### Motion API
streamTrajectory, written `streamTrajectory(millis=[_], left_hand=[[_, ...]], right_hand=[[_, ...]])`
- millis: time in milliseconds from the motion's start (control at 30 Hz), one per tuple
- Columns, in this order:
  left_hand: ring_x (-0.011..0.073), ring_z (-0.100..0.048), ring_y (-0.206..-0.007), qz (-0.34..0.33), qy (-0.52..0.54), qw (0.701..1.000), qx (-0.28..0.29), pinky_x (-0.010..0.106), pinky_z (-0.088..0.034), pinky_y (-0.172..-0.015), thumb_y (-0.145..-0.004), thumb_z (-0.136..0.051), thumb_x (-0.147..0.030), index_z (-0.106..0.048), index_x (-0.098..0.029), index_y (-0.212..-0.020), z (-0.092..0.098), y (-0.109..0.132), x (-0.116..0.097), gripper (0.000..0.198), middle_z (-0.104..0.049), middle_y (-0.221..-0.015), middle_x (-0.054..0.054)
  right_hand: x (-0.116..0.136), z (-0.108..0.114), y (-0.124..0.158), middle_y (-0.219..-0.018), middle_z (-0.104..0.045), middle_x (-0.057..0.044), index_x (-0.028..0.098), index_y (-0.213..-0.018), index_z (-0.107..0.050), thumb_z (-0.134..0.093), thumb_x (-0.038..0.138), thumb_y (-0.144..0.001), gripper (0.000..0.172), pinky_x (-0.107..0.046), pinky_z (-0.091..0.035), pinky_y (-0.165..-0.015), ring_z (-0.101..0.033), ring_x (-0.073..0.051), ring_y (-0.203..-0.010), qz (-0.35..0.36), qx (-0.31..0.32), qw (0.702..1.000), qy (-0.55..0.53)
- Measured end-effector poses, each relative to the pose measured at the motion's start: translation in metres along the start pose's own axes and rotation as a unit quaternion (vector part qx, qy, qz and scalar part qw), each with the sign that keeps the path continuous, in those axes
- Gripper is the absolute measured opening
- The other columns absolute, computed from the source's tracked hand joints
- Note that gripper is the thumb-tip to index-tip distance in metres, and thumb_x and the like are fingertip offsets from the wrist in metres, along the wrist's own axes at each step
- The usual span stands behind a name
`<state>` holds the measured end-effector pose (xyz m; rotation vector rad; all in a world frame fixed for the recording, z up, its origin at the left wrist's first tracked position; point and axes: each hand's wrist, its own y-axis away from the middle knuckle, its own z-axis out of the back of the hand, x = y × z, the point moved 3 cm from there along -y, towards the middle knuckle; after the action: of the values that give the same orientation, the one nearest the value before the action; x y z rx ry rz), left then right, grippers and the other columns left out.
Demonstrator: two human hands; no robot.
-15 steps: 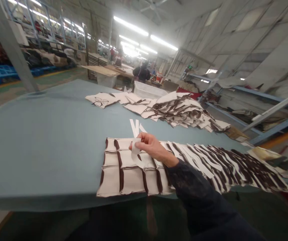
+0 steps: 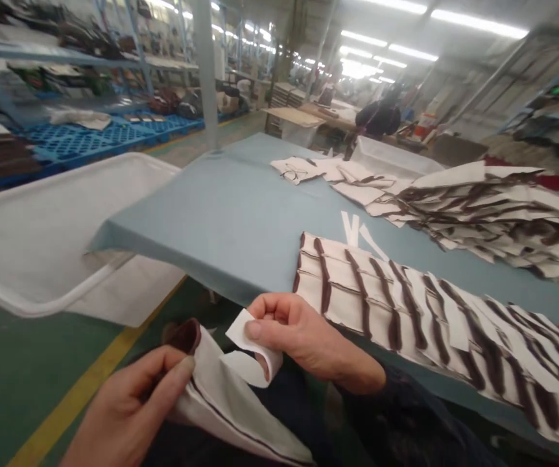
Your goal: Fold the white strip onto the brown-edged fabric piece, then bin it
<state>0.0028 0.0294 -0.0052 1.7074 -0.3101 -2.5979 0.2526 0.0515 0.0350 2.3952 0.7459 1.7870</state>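
- Fabric piece (image 2: 233, 395) hung near, off the table (image 2: 211, 227), left of the laid-out rows (image 2: 438, 337).
- Left hand (image 2: 133, 402) pinched its edge near brown trim, thumb and fingers closed.
- Right hand (image 2: 303, 334) pinched a curled white strip (image 2: 248, 368) just right of it.
- Step seemed to be pairing the two; next move likely called for lining up edges.

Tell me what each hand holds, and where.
Left hand: cream fabric piece, near its brown-trimmed end. Right hand: white strip, pinched near one end.
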Motion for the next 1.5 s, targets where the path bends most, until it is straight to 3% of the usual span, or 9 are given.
streamTrajectory(millis=[200, 267, 400, 567, 700, 833, 967, 1133, 1500], left_hand=[[0.0196, -0.063, -0.063, -0.029, -0.024, 0.999, -0.024, 0.025, -0.048, -0.060, -0.101, -0.076, -0.067, -0.074, -0.027, -0.082, 0.016, 0.013, 0.008, 0.045, -0.069, -0.068, -0.003], [0.0207, -0.067, -0.062, -0.054, -0.021, 0.998, -0.009, 0.026, -0.051, -0.060, -0.098, -0.082, -0.068, -0.079, -0.027, -0.101, 0.021, 0.013, 0.019, 0.041, -0.071, -0.069, -0.004], [0.0219, -0.068, -0.064, -0.070, -0.004, 0.995, 0.067, 0.027, -0.053, -0.063, -0.088, -0.090, -0.052, -0.081, -0.029, -0.144, 0.018, 0.011, 0.036, 0.061, -0.072, -0.075, -0.006], [0.0229, -0.067, -0.074, -0.080, 0.057, 0.984, 0.152, 0.027, -0.049, -0.065, -0.067, -0.088, -0.039, -0.090, -0.029, -0.121, -0.004, 0.012, 0.030, 0.055, -0.072, -0.083, -0.004], [0.0172, -0.052, -0.061, -0.079, 0.083, 0.981, 0.159, 0.026, -0.039, -0.057, -0.082, -0.077, -0.046, -0.082, -0.023, -0.086, -0.019, 0.006, 0.014, 0.023, -0.061, -0.069, -0.004], [0.0132, -0.038, -0.054, -0.073, 0.111, 0.976, 0.172, 0.024, -0.035, -0.052, -0.095, -0.072, -0.055, -0.056, -0.024, -0.059, -0.025, 0.003, 0.004, 0.050, -0.044, -0.056, -0.005], [0.0120, -0.043, -0.053, 0.035, 0.221, 0.936, 0.270, 0.020, -0.035, -0.047, -0.084, -0.091, -0.059, -0.063, -0.022, -0.067, -0.025, 0.012, 0.014, 0.049, -0.054, -0.059, -0.004], [0.0181, -0.069, -0.060, 0.182, 0.295, 0.900, 0.264, 0.022, -0.054, -0.056, -0.077, -0.102, -0.062, -0.081, -0.017, -0.084, -0.021, 0.029, 0.032, 0.050, -0.079, -0.071, 0.006], [0.0156, -0.062, -0.053, 0.201, 0.328, 0.898, 0.216, 0.024, -0.054, -0.053, -0.076, -0.098, -0.054, -0.080, -0.018, -0.079, -0.030, 0.047, 0.031, 0.041, -0.073, -0.065, 0.001]], right_hand=[[-0.015, -0.033, -0.005, -0.066, -0.065, 0.007, 0.022, -0.090, -0.070, -0.109, 0.067, -0.076, 0.062, -0.021, -0.040, -0.044, -0.051, -0.008, -0.048, -0.017, 0.026, 0.999, 0.011], [-0.015, -0.037, -0.008, -0.063, -0.062, 0.009, 0.023, -0.093, -0.068, -0.106, 0.074, -0.079, 0.065, -0.020, -0.035, -0.040, -0.048, -0.007, -0.044, 0.013, 0.001, 1.000, 0.008], [-0.010, -0.044, -0.016, -0.059, -0.053, 0.012, 0.025, -0.096, -0.065, -0.100, 0.081, -0.083, 0.067, -0.023, -0.028, -0.039, -0.038, -0.007, -0.040, 0.105, -0.082, 0.991, -0.001], [-0.011, -0.055, -0.036, -0.062, -0.047, 0.012, 0.026, -0.096, -0.064, -0.100, 0.072, -0.088, 0.059, -0.025, -0.031, -0.045, -0.037, -0.008, -0.048, 0.166, -0.143, 0.976, -0.001], [-0.018, -0.056, -0.054, -0.066, -0.050, 0.011, 0.026, -0.097, -0.063, -0.100, 0.065, -0.087, 0.054, -0.024, -0.036, -0.052, -0.044, -0.010, -0.056, 0.171, -0.170, 0.970, -0.004], [-0.024, -0.052, -0.071, -0.072, -0.058, 0.007, 0.025, -0.097, -0.066, -0.096, 0.057, -0.091, 0.044, -0.025, -0.041, -0.055, -0.051, -0.011, -0.062, 0.172, -0.183, 0.968, 0.003], [-0.034, -0.054, -0.089, -0.075, -0.066, 0.005, 0.024, -0.097, -0.066, -0.087, 0.042, -0.103, 0.029, -0.025, -0.045, -0.058, -0.059, -0.013, -0.066, 0.163, -0.184, 0.969, 0.019], [-0.044, -0.064, -0.105, -0.078, -0.069, 0.004, 0.023, -0.101, -0.066, -0.081, 0.038, -0.109, 0.022, -0.025, -0.045, -0.058, -0.060, -0.013, -0.066, 0.163, -0.184, 0.969, 0.021], [-0.053, -0.038, -0.132, -0.085, -0.072, 0.002, 0.023, -0.104, -0.068, -0.086, 0.047, -0.108, 0.030, -0.026, -0.051, -0.067, -0.065, -0.014, -0.075, 0.181, -0.246, 0.952, 0.015]])
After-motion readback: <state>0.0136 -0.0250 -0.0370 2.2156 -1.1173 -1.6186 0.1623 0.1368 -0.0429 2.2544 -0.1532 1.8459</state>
